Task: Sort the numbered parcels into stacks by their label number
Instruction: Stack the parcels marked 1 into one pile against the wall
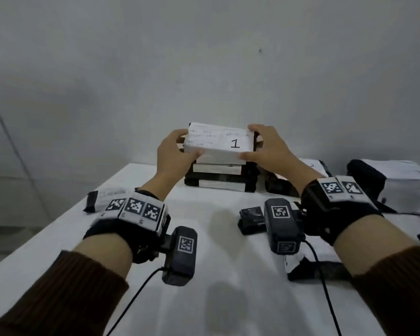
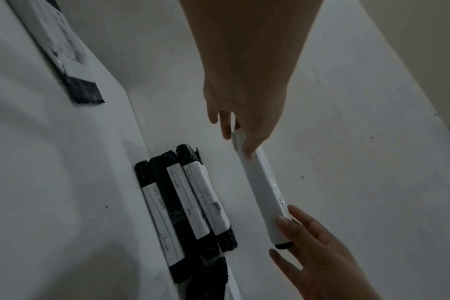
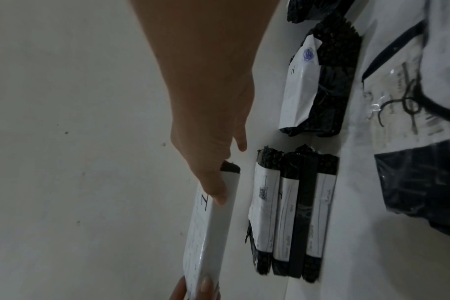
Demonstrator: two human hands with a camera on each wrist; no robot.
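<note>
Both grips clamped on parcel 1 (image 1: 218, 143), left hand (image 1: 172, 154) at 9 o'clock, right hand (image 1: 272, 151) at 3. Could easily land crooked, topple the stack (image 1: 222, 177).

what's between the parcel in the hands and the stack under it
Nothing. Both wrist views show a bare gap with only the wall behind, between the held parcel and the stack. The left hand and right hand grip its ends.

Parcel-sorting station, plain indoor room: white table (image 1: 228, 238) lying under the hands, bare grey wall (image 1: 204, 57) standing beyond them, labelled black-wrapped parcels (image 1: 221, 175) sitting stacked below the hands.
</note>
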